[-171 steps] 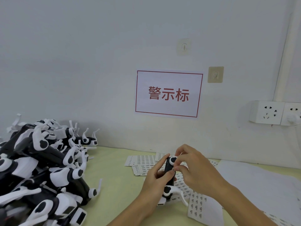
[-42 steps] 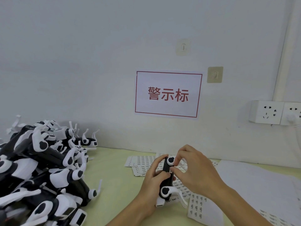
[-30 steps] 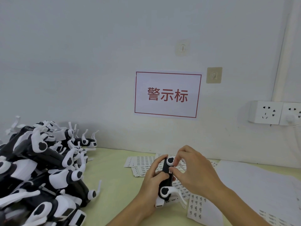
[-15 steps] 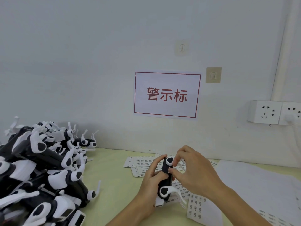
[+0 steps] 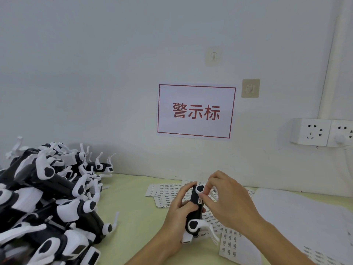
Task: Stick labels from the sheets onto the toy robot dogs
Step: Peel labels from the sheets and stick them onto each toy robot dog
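Observation:
My left hand [image 5: 178,213] grips a black-and-white toy robot dog [image 5: 195,211], holding it upright above the table. My right hand [image 5: 227,199] has its fingertips curled against the dog's upper side, thumb on a small label [image 5: 200,201] on the black body. Label sheets [image 5: 164,190] lie flat on the table behind and under the hands, and another sheet [image 5: 229,243] lies to the lower right. The dog's far side is hidden by my fingers.
A big heap of black-and-white toy robot dogs [image 5: 47,203] fills the left of the yellow-green table [image 5: 133,207]. Blank white paper [image 5: 298,217] covers the right side. The wall carries a red-framed sign [image 5: 196,111] and power sockets [image 5: 321,131].
Both hands have kept the toy dog in almost the same spot. My right fingers have shifted slightly on its upper side; 5.7 s ago they pinched near the top.

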A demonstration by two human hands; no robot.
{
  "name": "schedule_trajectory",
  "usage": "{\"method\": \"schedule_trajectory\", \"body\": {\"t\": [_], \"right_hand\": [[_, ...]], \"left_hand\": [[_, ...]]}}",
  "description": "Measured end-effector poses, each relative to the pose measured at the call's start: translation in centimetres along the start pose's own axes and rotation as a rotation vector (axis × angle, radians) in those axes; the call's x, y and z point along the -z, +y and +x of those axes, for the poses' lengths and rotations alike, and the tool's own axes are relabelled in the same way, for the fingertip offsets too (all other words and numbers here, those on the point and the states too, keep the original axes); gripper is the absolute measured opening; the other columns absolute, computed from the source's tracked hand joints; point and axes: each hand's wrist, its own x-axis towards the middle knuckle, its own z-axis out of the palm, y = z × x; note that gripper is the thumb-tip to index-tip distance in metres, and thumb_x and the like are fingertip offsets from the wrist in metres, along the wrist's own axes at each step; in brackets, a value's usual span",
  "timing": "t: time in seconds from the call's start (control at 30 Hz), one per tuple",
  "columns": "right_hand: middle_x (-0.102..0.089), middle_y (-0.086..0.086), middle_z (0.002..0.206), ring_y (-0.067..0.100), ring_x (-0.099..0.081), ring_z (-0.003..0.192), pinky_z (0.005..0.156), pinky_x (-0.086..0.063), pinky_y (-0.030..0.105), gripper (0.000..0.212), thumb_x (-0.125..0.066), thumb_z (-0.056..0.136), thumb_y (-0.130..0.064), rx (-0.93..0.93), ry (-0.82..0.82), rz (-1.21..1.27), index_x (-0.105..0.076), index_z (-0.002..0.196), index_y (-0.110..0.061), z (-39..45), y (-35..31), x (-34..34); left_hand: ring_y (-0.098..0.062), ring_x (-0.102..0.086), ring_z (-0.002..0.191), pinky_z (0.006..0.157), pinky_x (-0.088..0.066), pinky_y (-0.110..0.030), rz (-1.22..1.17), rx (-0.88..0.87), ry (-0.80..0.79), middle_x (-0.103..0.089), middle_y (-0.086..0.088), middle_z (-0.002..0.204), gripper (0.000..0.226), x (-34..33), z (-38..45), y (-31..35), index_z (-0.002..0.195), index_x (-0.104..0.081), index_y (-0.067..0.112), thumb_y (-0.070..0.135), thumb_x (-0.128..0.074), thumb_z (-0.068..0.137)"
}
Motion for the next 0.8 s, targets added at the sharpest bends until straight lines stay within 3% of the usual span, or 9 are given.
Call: {"method": "schedule_trajectory", "body": {"t": [0.37, 0.5, 0.67, 0.8], "right_hand": [[-0.045, -0.028, 0.099, -0.003, -0.054, 0.087, 0.069, -0.038, 0.014, 0.019, -0.063, 0.088, -0.050, 0.028, -0.056, 0.028, -0.048, 0.078, -0.044, -0.04, 0.33, 0.18], [-0.045, -0.029, 0.098, -0.003, -0.054, 0.085, 0.068, -0.036, 0.012, 0.023, -0.064, 0.087, -0.050, 0.031, -0.057, 0.031, -0.046, 0.075, -0.045, -0.07, 0.33, 0.23], [-0.046, -0.027, 0.096, 0.003, -0.056, 0.086, 0.069, -0.034, 0.014, 0.016, -0.061, 0.089, -0.049, 0.024, -0.028, 0.008, -0.051, 0.078, -0.042, -0.02, 0.19, 0.12], [-0.046, -0.029, 0.098, -0.003, -0.054, 0.085, 0.068, -0.036, 0.013, 0.022, -0.065, 0.087, -0.050, 0.025, -0.052, 0.032, -0.047, 0.075, -0.044, -0.02, 0.25, 0.23]], "left_hand": [[-0.030, -0.069, 0.094, 0.078, -0.052, -0.039, -0.039, 0.005, -0.010, -0.069, -0.021, 0.114, 0.056, 0.22, 0.21, -0.19, 0.123, -0.065, 0.037, 0.008, -0.057, 0.076], [-0.031, -0.068, 0.093, 0.077, -0.052, -0.039, -0.037, 0.009, -0.020, -0.066, -0.024, 0.117, 0.056, 0.35, 0.29, -0.33, 0.123, -0.065, 0.036, -0.005, -0.047, 0.090], [-0.031, -0.068, 0.093, 0.080, -0.052, -0.040, -0.035, 0.010, -0.030, -0.065, -0.028, 0.117, 0.057, 0.30, 0.19, -0.24, 0.123, -0.065, 0.036, -0.006, -0.046, 0.091], [-0.031, -0.068, 0.092, 0.079, -0.052, -0.040, -0.057, 0.013, -0.022, -0.066, -0.025, 0.117, 0.056, 0.33, 0.25, -0.23, 0.123, -0.066, 0.035, -0.006, -0.046, 0.090]]}}
